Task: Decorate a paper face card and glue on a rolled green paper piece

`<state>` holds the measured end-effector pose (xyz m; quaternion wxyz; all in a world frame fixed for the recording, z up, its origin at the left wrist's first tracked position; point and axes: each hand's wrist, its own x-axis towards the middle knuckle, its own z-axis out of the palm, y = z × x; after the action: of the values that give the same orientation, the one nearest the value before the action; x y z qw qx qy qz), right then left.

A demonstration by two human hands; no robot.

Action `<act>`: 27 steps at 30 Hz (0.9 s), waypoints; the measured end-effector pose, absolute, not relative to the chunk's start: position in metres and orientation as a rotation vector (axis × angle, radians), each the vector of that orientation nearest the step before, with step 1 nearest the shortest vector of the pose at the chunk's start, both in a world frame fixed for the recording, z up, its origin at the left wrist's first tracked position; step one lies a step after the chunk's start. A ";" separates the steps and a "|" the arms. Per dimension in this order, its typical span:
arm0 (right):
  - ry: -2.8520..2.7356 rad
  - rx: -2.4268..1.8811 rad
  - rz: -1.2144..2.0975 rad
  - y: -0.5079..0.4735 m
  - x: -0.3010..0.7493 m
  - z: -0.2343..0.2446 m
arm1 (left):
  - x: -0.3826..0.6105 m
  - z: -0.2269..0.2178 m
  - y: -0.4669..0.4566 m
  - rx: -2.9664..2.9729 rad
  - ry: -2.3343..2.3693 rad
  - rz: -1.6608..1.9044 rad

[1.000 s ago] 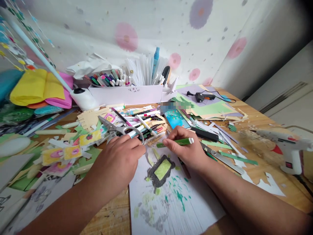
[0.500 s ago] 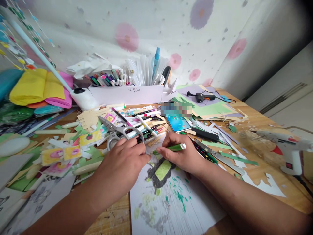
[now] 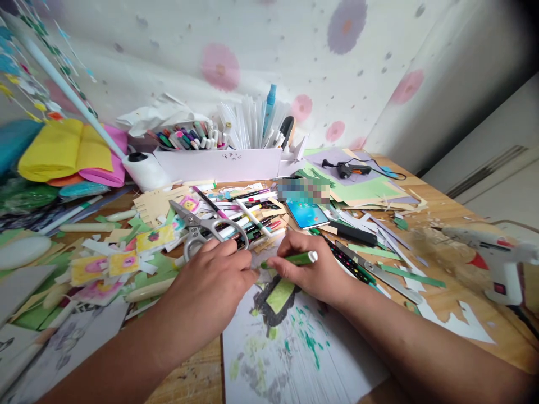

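Note:
A green marker [image 3: 300, 258] with a white end is gripped in my right hand [image 3: 314, 264], its other end pointing left toward my left hand [image 3: 221, 275]. My left hand is closed, fingers curled down at the upper left edge of a white sheet of paper [image 3: 337, 359]; its fingertips and whatever they hold are hidden. On the sheet, beneath my right hand, lies a light green paper rectangle [image 3: 281, 295] framed by dark grey colouring. Green, grey and yellow-green marks cover part of the sheet. Grey-handled scissors [image 3: 206, 227] lie just beyond my left hand.
Loose markers [image 3: 252, 216], paper scraps and a phone [image 3: 306, 213] lie beyond my hands. A box of pens [image 3: 219, 164] stands at the back. At right are a white glue gun [image 3: 499, 258] and an open metal blade [image 3: 391, 280]. Small painted cards [image 3: 124, 262] lie left.
My right hand and the green marker have shifted slightly; the marker's white end sits a little lower and further left. My left hand stays in nearly the same place.

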<state>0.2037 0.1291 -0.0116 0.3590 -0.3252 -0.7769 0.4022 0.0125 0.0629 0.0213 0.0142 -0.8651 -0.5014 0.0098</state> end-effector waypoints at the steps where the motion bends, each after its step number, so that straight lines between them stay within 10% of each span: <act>1: -2.013 -0.836 1.043 0.129 0.203 -0.012 | 0.013 0.022 0.063 -2.692 -1.556 0.033; 27: -1.989 -0.940 0.924 0.128 0.207 -0.007 | 0.011 0.020 0.061 -2.697 -1.514 -0.008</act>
<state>0.2072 0.1278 -0.0073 0.3690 -0.3662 -0.7747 0.3599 0.0110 0.0608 0.0197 0.0244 -0.8718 -0.4893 -0.0026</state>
